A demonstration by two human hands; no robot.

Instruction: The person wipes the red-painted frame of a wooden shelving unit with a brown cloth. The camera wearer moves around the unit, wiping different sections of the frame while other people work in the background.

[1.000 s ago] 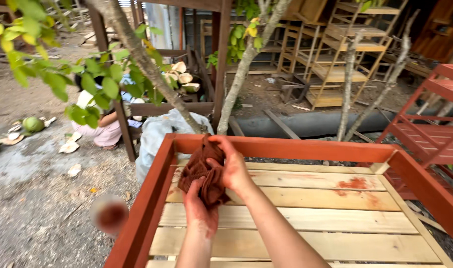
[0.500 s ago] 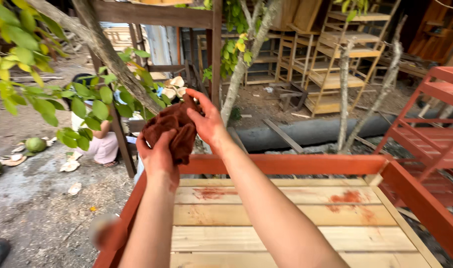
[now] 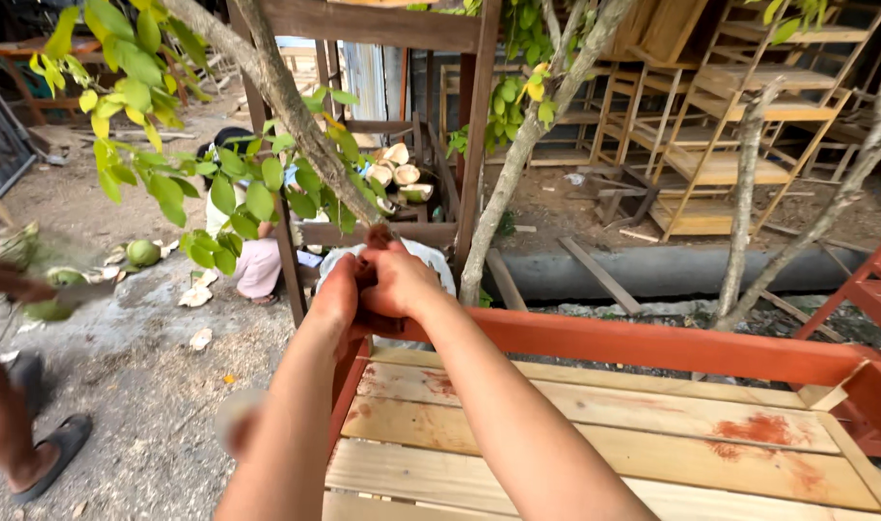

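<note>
where both hands (image 3: 373,285) clench — dark red rag (image 3: 379,235) | above red-brown frame rail (image 3: 652,345)

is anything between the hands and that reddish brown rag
No. Both the left hand and the right hand are closed around the rag, bunched between them above the red painted rail. Only a tip shows.

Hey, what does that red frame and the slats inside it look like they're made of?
Red frame: seemingly wood under a matte red-brown coat, with square-cut rails. Slats: bare, pale unfinished wood with visible grain and a few red smears, probably paint or stain.
</note>
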